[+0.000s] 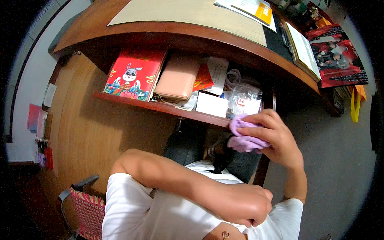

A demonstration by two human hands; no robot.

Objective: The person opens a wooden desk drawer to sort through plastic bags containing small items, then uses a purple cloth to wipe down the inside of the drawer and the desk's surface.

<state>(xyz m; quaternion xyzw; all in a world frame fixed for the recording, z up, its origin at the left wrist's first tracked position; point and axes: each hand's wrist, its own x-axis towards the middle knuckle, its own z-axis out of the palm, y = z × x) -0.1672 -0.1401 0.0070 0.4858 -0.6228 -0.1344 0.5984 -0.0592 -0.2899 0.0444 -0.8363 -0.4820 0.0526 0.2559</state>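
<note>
A crumpled purple cloth (247,138) is gripped in my right hand (279,141), against the right end of the front edge of a pulled-out wooden drawer (210,118). My left forearm crosses my chest. The curled left hand (249,204) rests by my white shirt, and nothing shows in its fingers. Inside the drawer lie a red booklet with a cartoon rabbit (129,76), a pink zip wallet (178,76), a red envelope (204,78), a white box (211,104) and a clear plastic bag (246,97).
Above the drawer is the wooden desk (81,33) with a beige mat (186,18), papers (222,3) and a notebook (303,51). A red picture-printed bag (337,57) stands at right. At lower left is a chair with a woven red back (88,213).
</note>
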